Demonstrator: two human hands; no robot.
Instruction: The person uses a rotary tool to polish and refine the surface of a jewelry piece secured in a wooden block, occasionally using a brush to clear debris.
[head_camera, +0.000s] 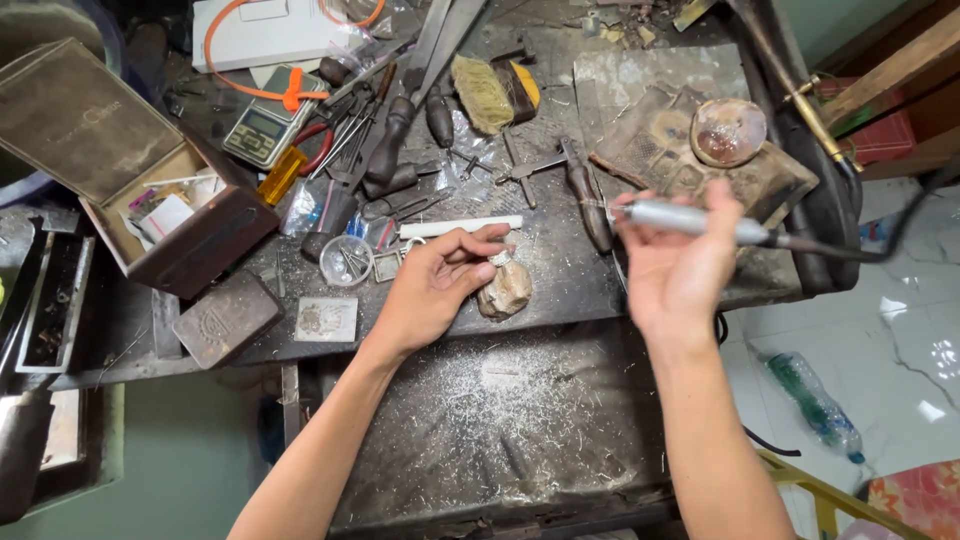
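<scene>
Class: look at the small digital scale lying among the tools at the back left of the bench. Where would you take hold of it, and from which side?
Probably best to grip the digital scale across its two long edges, coming down from above. It lies flat and slim, so top access is open, while the orange cable, hand tools and amber block crowd its ends and sides.

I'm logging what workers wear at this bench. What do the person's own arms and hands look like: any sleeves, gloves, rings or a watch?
Both forearms are bare up to the frame edge, with no sleeves in view. The left hand and right hand wear no gloves. No ring, watch or bracelet shows on either.
</scene>
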